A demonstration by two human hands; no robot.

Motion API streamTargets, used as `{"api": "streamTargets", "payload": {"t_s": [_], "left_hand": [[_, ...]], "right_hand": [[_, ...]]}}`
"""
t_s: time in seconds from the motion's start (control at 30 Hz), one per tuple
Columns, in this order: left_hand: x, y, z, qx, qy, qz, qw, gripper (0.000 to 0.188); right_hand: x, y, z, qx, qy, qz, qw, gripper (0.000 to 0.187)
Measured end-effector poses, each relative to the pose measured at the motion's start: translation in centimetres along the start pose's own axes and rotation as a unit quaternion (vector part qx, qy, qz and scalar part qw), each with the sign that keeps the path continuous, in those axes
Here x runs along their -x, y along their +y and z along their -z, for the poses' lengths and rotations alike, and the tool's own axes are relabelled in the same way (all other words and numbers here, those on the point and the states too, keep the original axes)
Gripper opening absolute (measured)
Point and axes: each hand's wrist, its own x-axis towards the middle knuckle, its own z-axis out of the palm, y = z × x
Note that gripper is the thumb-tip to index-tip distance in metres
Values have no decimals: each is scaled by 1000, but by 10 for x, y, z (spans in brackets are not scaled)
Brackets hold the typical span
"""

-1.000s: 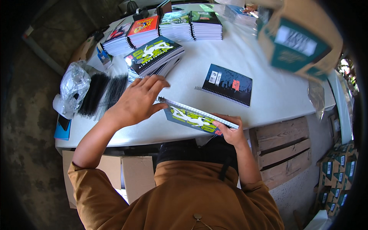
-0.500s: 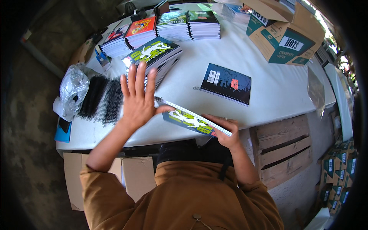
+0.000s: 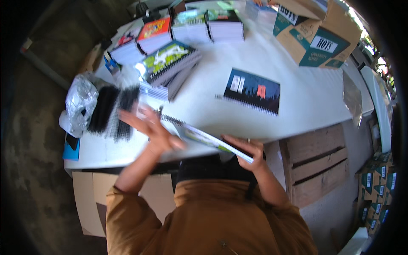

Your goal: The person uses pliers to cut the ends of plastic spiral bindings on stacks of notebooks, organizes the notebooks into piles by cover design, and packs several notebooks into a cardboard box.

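My right hand (image 3: 253, 152) grips one end of a notebook (image 3: 208, 138), thumb and fingers on its opposite covers. The notebook is held edge-up over the table's front edge. A dark spiral binding coil (image 3: 172, 120) sticks out past its far left end. Beside that coil, my left hand (image 3: 154, 131) is blurred by motion, its fingers stretched apart and nothing seen in them. Another notebook with a dark blue cover (image 3: 253, 91) lies flat on the table, a bit of coil jutting from its left corner. Bundles of black spiral coils (image 3: 103, 109) lie left of my left hand.
Notebook stacks (image 3: 190, 30) line the far side of the white table (image 3: 306, 97), with a skewed pile (image 3: 170, 59) nearer. An open carton (image 3: 314, 38) stands far right. Crumpled plastic (image 3: 80, 100) sits at left. A wooden pallet (image 3: 318, 163) lies on the floor; part of another person's hand shows at top.
My left hand has come down and nearer to me, away from the notebook pile. The notebook has tipped more edge-on, and more of its protruding coil shows. My right hand keeps its grip.
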Motion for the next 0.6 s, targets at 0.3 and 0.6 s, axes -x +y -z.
{"api": "streamTargets", "payload": {"t_s": [0.3, 0.6], "left_hand": [[20, 27, 0, -149, -4, -267, 952, 101], [-3, 60, 1, 95, 0, -84, 992, 79]], "right_hand": [[0, 1, 2, -36, -48, 23, 998, 34], [-2, 7, -3, -46, -33, 54, 997, 36]]}}
